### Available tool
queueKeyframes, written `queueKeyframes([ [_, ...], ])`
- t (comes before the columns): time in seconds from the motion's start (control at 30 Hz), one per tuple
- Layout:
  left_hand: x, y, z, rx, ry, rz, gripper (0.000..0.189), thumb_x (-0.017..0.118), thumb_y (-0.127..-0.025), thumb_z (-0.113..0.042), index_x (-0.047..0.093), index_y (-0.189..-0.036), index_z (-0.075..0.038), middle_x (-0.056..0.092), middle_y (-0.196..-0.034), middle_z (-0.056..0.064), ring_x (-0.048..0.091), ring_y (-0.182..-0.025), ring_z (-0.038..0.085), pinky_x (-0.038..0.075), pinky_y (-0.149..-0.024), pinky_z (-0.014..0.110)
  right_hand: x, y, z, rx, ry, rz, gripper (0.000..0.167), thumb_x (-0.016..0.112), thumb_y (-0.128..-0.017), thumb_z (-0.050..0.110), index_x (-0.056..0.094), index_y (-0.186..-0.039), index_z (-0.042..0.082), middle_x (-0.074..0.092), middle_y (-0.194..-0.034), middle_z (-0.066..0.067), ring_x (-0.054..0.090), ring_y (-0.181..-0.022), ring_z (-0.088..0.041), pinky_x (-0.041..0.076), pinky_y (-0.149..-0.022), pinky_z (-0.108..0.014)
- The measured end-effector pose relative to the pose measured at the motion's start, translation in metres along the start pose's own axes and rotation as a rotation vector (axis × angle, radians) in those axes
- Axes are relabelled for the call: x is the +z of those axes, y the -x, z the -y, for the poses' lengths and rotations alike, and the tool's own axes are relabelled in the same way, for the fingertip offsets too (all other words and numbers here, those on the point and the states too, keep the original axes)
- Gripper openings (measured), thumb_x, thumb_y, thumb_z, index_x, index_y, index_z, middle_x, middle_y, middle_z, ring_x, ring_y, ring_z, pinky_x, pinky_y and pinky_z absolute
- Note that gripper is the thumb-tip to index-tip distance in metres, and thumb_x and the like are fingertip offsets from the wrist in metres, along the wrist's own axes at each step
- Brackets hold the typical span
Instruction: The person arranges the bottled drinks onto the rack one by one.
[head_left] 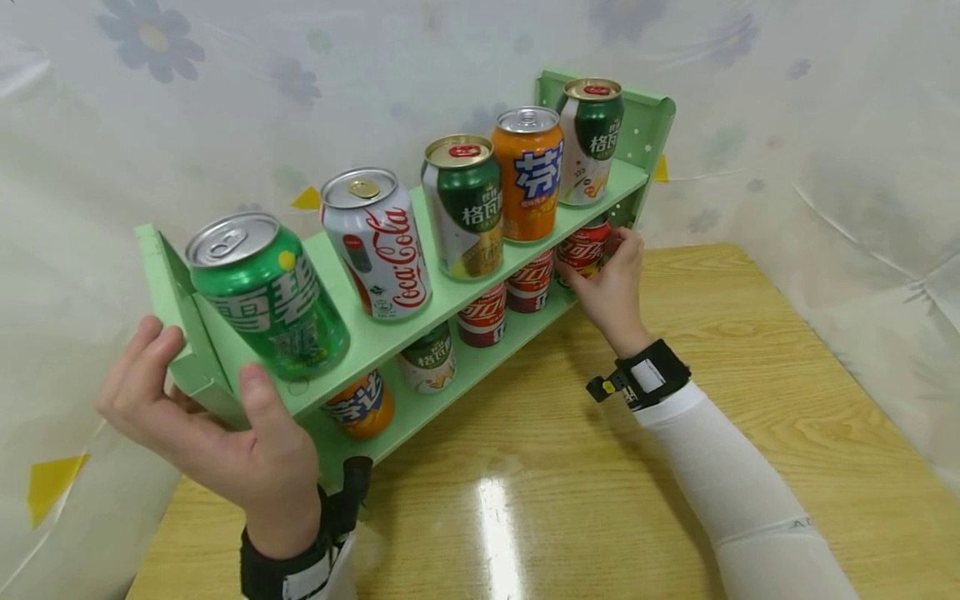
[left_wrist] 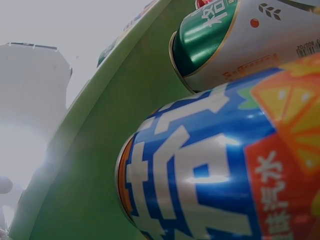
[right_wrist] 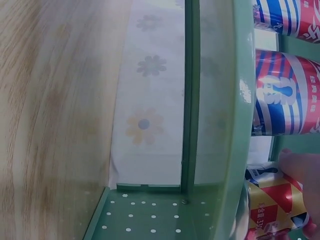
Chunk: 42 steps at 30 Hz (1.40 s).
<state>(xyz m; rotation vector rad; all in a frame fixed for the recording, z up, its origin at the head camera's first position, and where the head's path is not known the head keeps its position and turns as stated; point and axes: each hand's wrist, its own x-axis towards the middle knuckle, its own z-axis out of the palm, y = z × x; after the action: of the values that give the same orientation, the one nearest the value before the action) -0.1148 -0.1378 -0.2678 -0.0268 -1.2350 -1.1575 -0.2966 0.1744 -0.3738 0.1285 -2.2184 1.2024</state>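
My right hand [head_left: 611,287] reaches to the far right end of the lower tier and holds a red cola can [head_left: 583,243] between thumb and fingers. In the right wrist view, that can's [right_wrist: 275,205] gold-and-red side shows beside the fingertips. At the near left end, my left hand [head_left: 217,425] holds the corner of a green two-tier shelf [head_left: 442,308], fingers on the outer side panel and thumb at the front. A green Sprite can [head_left: 270,292] stands just above that thumb. The left wrist view shows an orange Fanta can [left_wrist: 200,175] close by.
The upper tier also carries a white Coca-Cola can [head_left: 378,246], two green-and-white cans and an orange can [head_left: 528,175]. Below stand an orange can [head_left: 363,406], a green-and-white can [head_left: 429,362] and two red cans. A wooden table [head_left: 600,500] lies under the shelf; a flowered sheet [head_left: 420,67] hangs behind.
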Motion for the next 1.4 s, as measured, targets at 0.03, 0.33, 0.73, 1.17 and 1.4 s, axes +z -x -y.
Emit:
queueKeyframes([
  [0.03, 0.0, 0.0, 0.001, 0.001, 0.002, -0.001, 0.045, 0.059, -0.075, -0.018, 0.055, -0.11, 0.01, 0.05, -0.127, 0.021, 0.042, -0.128, 0.034, 0.042, -0.107, 0.037, -0.001, 0.0, 0.0, -0.002, -0.003, 0.008, 0.079, 0.082, -0.086, 0.02, 0.027, -0.138, -0.004, 0.037, -0.136, -0.031, 0.043, -0.125, -0.04, 0.038, -0.105, -0.047],
  [0.33, -0.003, -0.001, 0.006, 0.007, 0.011, 0.004, 0.048, 0.06, -0.075, -0.02, 0.055, -0.113, 0.01, 0.049, -0.128, 0.021, 0.043, -0.128, 0.035, 0.043, -0.106, 0.038, -0.005, 0.001, -0.007, -0.007, -0.047, 0.101, 0.081, 0.08, -0.088, 0.017, 0.029, -0.147, -0.004, 0.038, -0.139, -0.03, 0.045, -0.121, -0.037, 0.042, -0.103, -0.05],
  [0.73, -0.002, -0.001, 0.004, 0.009, 0.012, -0.001, 0.048, 0.061, -0.075, -0.02, 0.056, -0.112, 0.01, 0.05, -0.127, 0.021, 0.042, -0.128, 0.035, 0.042, -0.108, 0.038, -0.01, 0.004, -0.012, -0.034, -0.039, 0.151, 0.078, 0.073, -0.094, 0.016, 0.028, -0.154, -0.005, 0.038, -0.137, -0.032, 0.044, -0.12, -0.04, 0.042, -0.096, -0.055],
  [1.17, -0.001, 0.0, 0.004, 0.004, 0.018, 0.003, 0.047, 0.06, -0.074, -0.018, 0.055, -0.112, 0.01, 0.049, -0.128, 0.021, 0.042, -0.129, 0.035, 0.043, -0.108, 0.039, -0.016, -0.001, -0.017, -0.066, -0.034, 0.232, 0.075, 0.066, -0.098, 0.012, 0.024, -0.157, -0.005, 0.036, -0.144, -0.032, 0.044, -0.126, -0.042, 0.043, -0.092, -0.05],
  [1.4, 0.0, -0.001, 0.003, 0.011, 0.02, -0.001, 0.047, 0.06, -0.075, -0.018, 0.055, -0.112, 0.011, 0.049, -0.128, 0.022, 0.043, -0.129, 0.035, 0.042, -0.109, 0.039, -0.018, -0.002, -0.02, -0.059, -0.022, 0.287, 0.073, 0.061, -0.101, 0.015, 0.021, -0.16, 0.0, 0.036, -0.146, -0.031, 0.045, -0.131, -0.044, 0.046, -0.095, -0.056],
])
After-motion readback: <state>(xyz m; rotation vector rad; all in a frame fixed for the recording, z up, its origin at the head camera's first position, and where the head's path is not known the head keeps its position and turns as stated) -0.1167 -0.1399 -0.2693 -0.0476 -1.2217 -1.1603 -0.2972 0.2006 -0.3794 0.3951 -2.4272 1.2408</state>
